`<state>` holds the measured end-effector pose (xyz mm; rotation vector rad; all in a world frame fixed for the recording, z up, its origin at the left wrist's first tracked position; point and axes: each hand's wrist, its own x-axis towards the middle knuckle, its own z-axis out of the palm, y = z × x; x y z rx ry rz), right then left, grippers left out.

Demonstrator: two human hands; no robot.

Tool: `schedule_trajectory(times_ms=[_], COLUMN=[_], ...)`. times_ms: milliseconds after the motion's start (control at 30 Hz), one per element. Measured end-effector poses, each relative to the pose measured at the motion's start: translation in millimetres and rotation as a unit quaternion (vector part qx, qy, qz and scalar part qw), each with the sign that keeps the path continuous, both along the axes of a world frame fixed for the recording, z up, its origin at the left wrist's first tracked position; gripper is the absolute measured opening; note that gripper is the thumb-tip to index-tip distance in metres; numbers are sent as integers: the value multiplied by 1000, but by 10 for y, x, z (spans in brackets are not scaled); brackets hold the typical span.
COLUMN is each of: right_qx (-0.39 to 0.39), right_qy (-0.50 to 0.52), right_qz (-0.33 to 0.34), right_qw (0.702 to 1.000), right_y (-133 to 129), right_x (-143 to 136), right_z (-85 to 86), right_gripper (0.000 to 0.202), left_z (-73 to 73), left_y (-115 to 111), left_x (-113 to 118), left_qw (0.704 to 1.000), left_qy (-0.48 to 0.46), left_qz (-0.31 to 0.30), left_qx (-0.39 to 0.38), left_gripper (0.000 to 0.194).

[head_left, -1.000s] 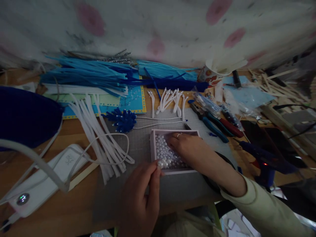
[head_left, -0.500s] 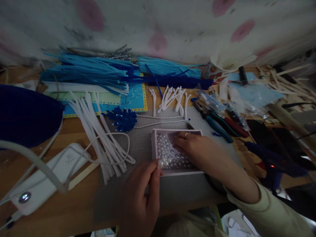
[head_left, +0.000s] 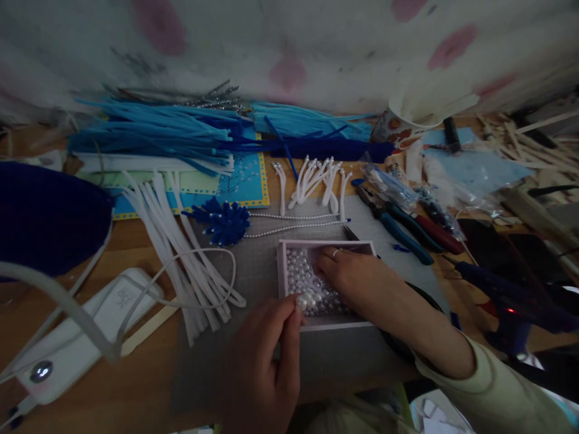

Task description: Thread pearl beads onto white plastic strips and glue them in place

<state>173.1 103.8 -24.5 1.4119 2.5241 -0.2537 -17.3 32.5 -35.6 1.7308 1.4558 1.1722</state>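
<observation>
A pale box (head_left: 282,271) of pearl beads (head_left: 301,269) sits on the grey mat. My left hand (head_left: 269,355) is at its near left corner, thumb and forefinger pinched at a small cluster of pearls (head_left: 310,302) just over the beads. What the cluster is fixed to is hidden. My right hand (head_left: 350,274), a ring on one finger, reaches into the box; its bent fingertips are down among the beads, and what they hold is hidden. Behind the box lie white pearl-tipped stems (head_left: 312,181) and a blue tufted piece (head_left: 226,222) with two bead strings (head_left: 294,228).
White pipe cleaners (head_left: 181,259), a cable and a white power bank (head_left: 90,331) lie left. Blue pipe cleaners (head_left: 154,132) line the back. Pliers (head_left: 402,232), a glue gun (head_left: 511,295) with a red light and a paper cup (head_left: 398,126) are right.
My left hand has shifted slightly right with the pearl cluster, further over the box. My right fingers have moved a little within the beads. The view has tilted slightly.
</observation>
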Motion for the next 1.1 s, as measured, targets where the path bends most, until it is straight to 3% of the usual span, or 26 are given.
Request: schedule_trajectory(times_ms=[167,300,400,500,600,700,833,933,1033,1100], right_qx=[-9,-46,-62,-86,-143,-226,-328,-367,-387,-395], right_qy=[97,313,476,630,737,766,761,774,779,775], right_qz=[-31,-114,-191,-248,-295,-345,-397,-393,-381,-383], right_qw=[995,942,856,731,591,494,395,333,312,310], right_y=[-76,-154,-212,-261,-276,-260,-256,-279,-293,-291], right_x=[58,159,172,115,35,-1,24,42,43,39], right_z=[175,356,359,297,258,258,261,252,242,236], right_gripper=[14,20,32,37,27,15,14,11,9,10], left_z=[12,62,157,243,275,290,367,442,487,494], left_y=[-2,22,64,85,70,69,123,146,143,138], left_x=[39,64,77,98,165,262,348,373,385,391], left_qw=[1000,1000,999,998,999,998,990,987,988,986], left_qy=[1,-5,-17,-15,-14,-42,-99,-113,-101,-98], left_qz=[-12,-24,-47,-59,-43,-42,-92,-69,-34,-54], left_qx=[-8,0,-4,3,-3,-22,-48,-89,-116,-125], left_gripper=[19,22,25,28,27,23,19,19,18,20])
